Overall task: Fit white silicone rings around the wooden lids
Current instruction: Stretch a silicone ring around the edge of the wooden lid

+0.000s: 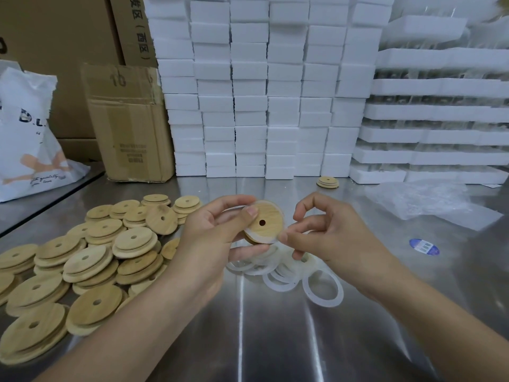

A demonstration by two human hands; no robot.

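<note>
Now left hand [217, 230] grips round wooden lid [268, 220].

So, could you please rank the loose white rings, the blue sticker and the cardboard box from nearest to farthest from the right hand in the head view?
1. loose white rings: on the table, just beneath the right hand.
2. blue sticker: flat on the table, off to the hand's right.
3. cardboard box: standing at the back left.
</note>
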